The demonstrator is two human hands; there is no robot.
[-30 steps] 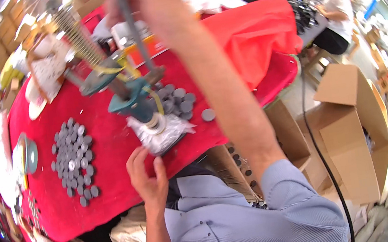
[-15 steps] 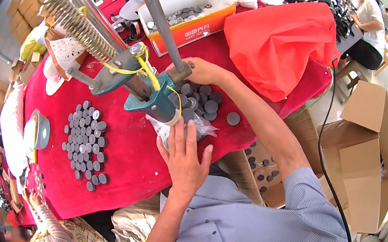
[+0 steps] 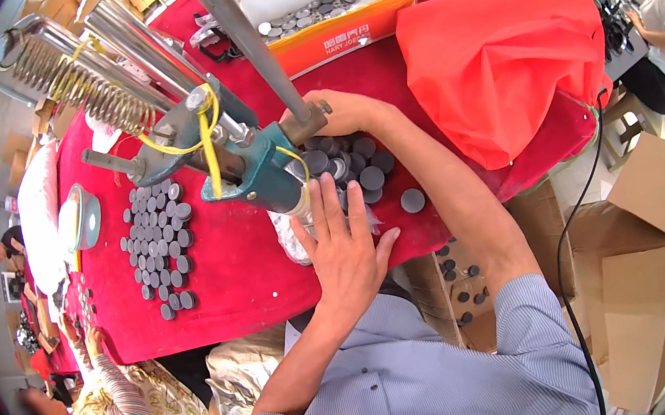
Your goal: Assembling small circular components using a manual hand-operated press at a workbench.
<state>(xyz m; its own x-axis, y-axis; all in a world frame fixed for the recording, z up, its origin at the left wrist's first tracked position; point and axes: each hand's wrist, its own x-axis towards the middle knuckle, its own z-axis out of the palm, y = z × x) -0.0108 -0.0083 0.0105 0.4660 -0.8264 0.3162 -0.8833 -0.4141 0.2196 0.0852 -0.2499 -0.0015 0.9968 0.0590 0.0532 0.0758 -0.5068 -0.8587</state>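
Note:
A teal hand press [image 3: 257, 175] with a long steel rod stands over the red cloth. My left hand [image 3: 344, 260] lies palm down with its fingers stretched out, the fingertips right beside the lower end of the press. Behind the rod, my right hand [image 3: 341, 111] reaches around the far side of the press, its fingers hidden. Under my right forearm is a heap of dark grey round discs [image 3: 370, 177], with one single disc [image 3: 412, 200] apart to the right. Crumpled clear plastic [image 3: 291, 242] sits below the press end. Many more discs [image 3: 157, 247] are grouped on the left.
An orange and white box [image 3: 328, 48] with loose discs stands at the back. Red fabric [image 3: 499, 68] covers the right side of the table. Open cartons [image 3: 635, 268] and a black cable [image 3: 564, 278] are at the right. Another person [image 3: 127, 402] works at the lower left.
The view has shifted, so most things on the table appear farther right. My left hand has moved slightly right and away from me, fingers still stretched. My right hand stays behind the press.

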